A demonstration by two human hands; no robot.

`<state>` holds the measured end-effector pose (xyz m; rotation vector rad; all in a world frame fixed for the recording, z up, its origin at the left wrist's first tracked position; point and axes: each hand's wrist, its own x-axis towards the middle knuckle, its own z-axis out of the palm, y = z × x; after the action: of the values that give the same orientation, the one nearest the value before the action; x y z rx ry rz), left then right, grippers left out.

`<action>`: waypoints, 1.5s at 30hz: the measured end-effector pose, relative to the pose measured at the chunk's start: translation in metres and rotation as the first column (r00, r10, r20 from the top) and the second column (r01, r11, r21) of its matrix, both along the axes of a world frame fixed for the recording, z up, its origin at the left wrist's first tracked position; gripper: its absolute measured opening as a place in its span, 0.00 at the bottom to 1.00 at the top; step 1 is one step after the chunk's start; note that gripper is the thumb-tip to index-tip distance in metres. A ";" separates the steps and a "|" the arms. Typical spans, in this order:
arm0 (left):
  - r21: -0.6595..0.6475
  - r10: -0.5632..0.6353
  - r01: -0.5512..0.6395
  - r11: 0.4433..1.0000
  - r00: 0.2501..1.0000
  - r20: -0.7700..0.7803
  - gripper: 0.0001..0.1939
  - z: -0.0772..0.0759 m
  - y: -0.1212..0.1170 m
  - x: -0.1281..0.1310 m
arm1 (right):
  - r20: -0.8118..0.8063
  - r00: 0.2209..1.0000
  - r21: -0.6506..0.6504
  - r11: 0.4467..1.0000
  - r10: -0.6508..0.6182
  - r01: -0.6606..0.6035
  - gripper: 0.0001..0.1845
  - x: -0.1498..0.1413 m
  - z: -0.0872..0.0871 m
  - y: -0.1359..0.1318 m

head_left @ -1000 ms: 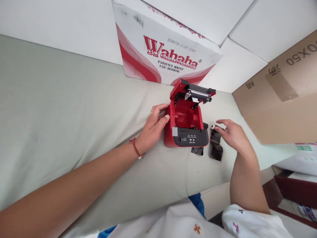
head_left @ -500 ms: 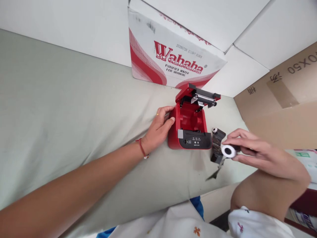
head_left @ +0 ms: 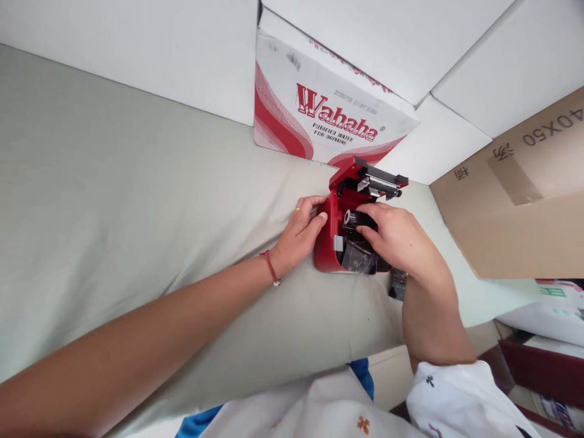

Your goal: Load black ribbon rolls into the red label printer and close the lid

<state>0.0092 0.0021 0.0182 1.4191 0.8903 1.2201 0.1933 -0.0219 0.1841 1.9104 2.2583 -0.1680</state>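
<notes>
A red label printer [head_left: 322, 246] stands on the green cloth with its lid [head_left: 365, 176] raised. Against its left side rests my left hand [head_left: 301, 234], thumb at the rim and fingers curled round the back corner. My right hand [head_left: 392, 234] reaches into the open bay from the right, its thumb and fingers closed on a small black roll [head_left: 350, 221] with a pale core. A loose, shiny dark strip [head_left: 360, 257] hangs from the roll over the printer's front panel and hides most of it. The roll's right end is hidden behind my fingers.
Behind the printer stands a white and red water carton [head_left: 337, 115]. A brown cardboard box [head_left: 511, 201] stands to the right. Part of a small dark item [head_left: 398, 286] shows on the green cloth [head_left: 182, 194], beneath my right forearm.
My right hand has carried the roll leftward from beside the printer into its open bay. The loose strip now lies over the front panel. My left hand stays on the printer.
</notes>
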 end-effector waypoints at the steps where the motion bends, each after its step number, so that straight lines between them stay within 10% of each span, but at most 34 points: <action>1: 0.009 0.003 -0.003 1.000 1.000 -0.002 0.20 0.000 0.000 0.000 | 0.028 0.999 -0.008 1.000 -0.016 0.017 0.20 -0.004 0.000 0.004; 18: 0.046 0.005 -0.005 0.999 1.000 0.000 0.19 -0.001 0.001 0.001 | -0.325 0.945 0.167 0.986 0.039 0.016 0.23 0.022 -0.023 0.005; 25: 0.039 0.005 -0.004 0.999 0.999 -0.031 0.20 -0.001 0.001 0.000 | -0.205 0.979 0.361 0.929 -0.004 0.079 0.21 0.019 -0.020 -0.013; 32: 0.053 0.009 -0.007 0.999 1.000 -0.028 0.19 -0.001 0.000 -0.001 | -0.045 0.999 0.062 0.998 -0.010 0.013 0.20 0.025 -0.019 0.002; 39: 0.048 0.005 -0.004 0.999 0.999 -0.037 0.19 -0.001 0.001 -0.001 | -0.066 0.997 0.227 0.974 0.032 -0.017 0.25 0.022 -0.025 0.007; 45: 0.059 0.014 -0.014 0.998 1.000 -0.009 0.19 -0.004 0.002 0.000 | 0.140 0.987 0.088 0.991 0.085 -0.098 0.35 0.008 -0.017 0.014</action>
<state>0.0094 0.0038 0.0138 1.4681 0.8785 1.2601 0.2015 -0.0083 0.1669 1.7973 2.2945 0.0809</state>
